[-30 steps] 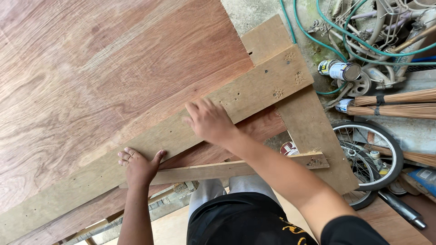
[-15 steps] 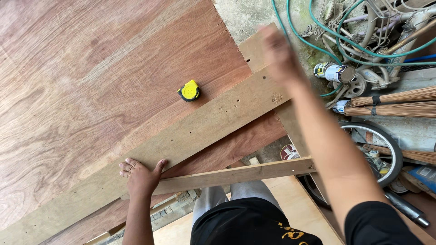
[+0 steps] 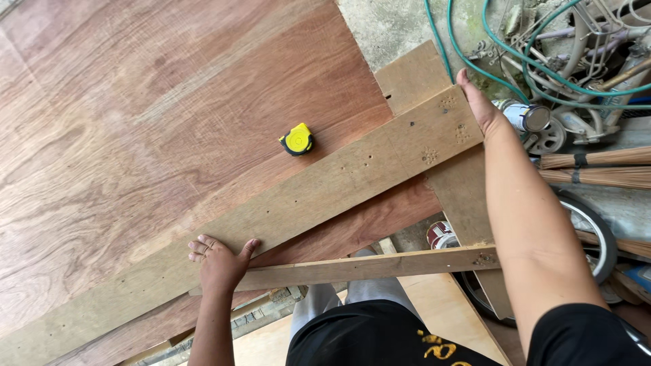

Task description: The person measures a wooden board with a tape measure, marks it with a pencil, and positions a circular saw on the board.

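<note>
A long pale wooden plank [image 3: 325, 196] lies diagonally across a large reddish plywood sheet [image 3: 169, 108]. My left hand [image 3: 218, 261] rests flat on the plank's near edge, fingers spread. My right hand [image 3: 478, 102] presses against the plank's far right end, palm on the end edge. A yellow and black tape measure [image 3: 297, 139] sits on the plywood just above the plank, touched by neither hand. A thin wooden batten [image 3: 366, 268] runs under my left hand toward the right.
Another board [image 3: 468, 203] lies crosswise beneath the plank's right end. Green hoses [image 3: 542, 61], bicycle parts, a metal can [image 3: 525, 116], broom sticks [image 3: 597, 168] and a wheel [image 3: 597, 237] crowd the right side. My legs stand below the sheet's edge.
My right hand left the middle of the plank and moved out to its far right end. The tape measure it covered now lies uncovered on the plywood. My left hand stayed in place.
</note>
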